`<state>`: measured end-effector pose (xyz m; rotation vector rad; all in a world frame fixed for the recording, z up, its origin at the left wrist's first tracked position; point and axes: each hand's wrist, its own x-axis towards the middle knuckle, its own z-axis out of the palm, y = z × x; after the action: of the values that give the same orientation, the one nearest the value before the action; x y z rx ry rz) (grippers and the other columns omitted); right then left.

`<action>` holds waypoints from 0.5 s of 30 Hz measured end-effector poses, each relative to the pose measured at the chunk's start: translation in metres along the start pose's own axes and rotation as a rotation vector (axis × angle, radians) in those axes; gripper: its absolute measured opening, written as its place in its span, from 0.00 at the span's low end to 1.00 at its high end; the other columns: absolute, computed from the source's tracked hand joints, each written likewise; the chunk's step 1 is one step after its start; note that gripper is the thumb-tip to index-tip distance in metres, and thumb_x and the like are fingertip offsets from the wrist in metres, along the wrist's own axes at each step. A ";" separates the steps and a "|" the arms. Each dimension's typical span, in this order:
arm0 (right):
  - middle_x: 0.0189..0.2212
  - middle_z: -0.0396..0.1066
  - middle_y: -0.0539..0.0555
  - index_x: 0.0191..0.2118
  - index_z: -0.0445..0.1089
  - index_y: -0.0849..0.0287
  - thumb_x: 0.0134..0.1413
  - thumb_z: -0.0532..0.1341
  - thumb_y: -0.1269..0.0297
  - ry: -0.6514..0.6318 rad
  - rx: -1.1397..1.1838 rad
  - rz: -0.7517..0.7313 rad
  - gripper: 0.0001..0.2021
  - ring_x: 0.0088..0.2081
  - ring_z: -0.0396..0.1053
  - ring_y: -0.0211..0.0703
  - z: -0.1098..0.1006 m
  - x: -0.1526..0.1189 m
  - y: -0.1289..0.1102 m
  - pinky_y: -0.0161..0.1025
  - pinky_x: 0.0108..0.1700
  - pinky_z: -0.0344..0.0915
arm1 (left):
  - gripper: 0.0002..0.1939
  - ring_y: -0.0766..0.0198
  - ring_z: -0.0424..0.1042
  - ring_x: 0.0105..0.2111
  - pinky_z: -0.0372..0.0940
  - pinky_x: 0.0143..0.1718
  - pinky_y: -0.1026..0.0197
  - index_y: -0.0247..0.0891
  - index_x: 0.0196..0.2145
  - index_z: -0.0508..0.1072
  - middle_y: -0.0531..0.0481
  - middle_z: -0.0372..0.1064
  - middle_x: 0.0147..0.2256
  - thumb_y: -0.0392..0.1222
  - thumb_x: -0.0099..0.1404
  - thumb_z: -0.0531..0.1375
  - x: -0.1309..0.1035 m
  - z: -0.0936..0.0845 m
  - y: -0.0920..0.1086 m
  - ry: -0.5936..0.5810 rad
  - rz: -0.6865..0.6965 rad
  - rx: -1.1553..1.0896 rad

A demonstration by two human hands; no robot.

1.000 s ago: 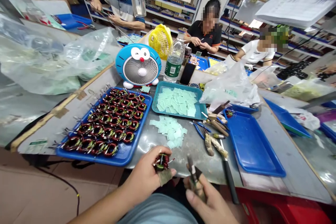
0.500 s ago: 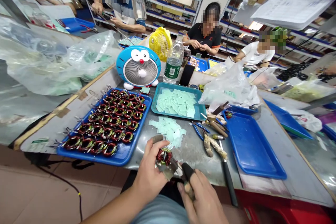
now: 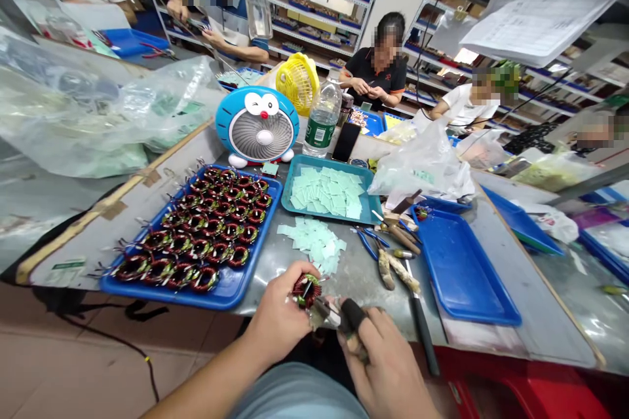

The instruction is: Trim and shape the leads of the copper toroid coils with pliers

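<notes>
My left hand [image 3: 280, 311] is closed around a copper-wound toroidal coil [image 3: 301, 298] with a green-yellow part in its middle. My right hand [image 3: 383, 357], a dark cover on one finger, grips pliers [image 3: 325, 313] whose metal jaws reach the coil's lower right side. The handles are mostly hidden in my palm, and whether the jaws bite on a wire cannot be made out. To the left, a blue tray [image 3: 228, 298] carries rows of similar coils. Just beyond my hands lies a loose pile of pale green sheets [image 3: 317, 242].
More green sheets fill a teal tray [image 3: 289, 206]. A blue cartoon-faced fan [image 3: 258, 124] and a water bottle [image 3: 322, 121] stand behind. Blue-handled pliers [image 3: 371, 245] and a black-handled tool [image 3: 423, 334] lie right, beside another blue tray [image 3: 472, 268]. Several people sit opposite.
The coil has turned slightly in my left hand, and its fingers have shifted around it. The pliers' jaws stay against its lower right. The whole view has swung a little.
</notes>
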<state>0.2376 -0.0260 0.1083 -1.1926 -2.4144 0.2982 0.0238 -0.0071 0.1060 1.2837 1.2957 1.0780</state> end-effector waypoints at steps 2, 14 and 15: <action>0.38 0.70 0.56 0.48 0.70 0.57 0.63 0.55 0.74 -0.070 0.075 0.043 0.11 0.38 0.67 0.47 -0.018 0.006 0.005 0.41 0.40 0.65 | 0.14 0.68 0.61 0.27 0.57 0.29 0.65 0.39 0.39 0.67 0.58 0.66 0.27 0.38 0.57 0.67 0.000 -0.004 0.006 -0.080 0.011 0.022; 0.38 0.69 0.51 0.41 0.71 0.58 0.59 0.64 0.63 -0.426 0.964 0.576 0.07 0.41 0.65 0.43 -0.020 0.013 0.004 0.36 0.46 0.64 | 0.10 0.68 0.58 0.29 0.58 0.30 0.66 0.40 0.37 0.65 0.59 0.62 0.29 0.36 0.59 0.63 -0.013 -0.019 0.021 -0.327 -0.065 0.088; 0.39 0.70 0.52 0.41 0.71 0.58 0.59 0.64 0.62 -0.388 0.906 0.560 0.07 0.42 0.66 0.44 -0.014 0.010 0.003 0.38 0.48 0.64 | 0.10 0.68 0.59 0.29 0.58 0.30 0.66 0.40 0.38 0.65 0.59 0.63 0.29 0.37 0.59 0.63 -0.010 -0.017 0.020 -0.302 -0.059 0.087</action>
<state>0.2412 -0.0160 0.1227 -1.3633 -1.7371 1.6986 0.0087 -0.0156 0.1281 1.4037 1.1530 0.7593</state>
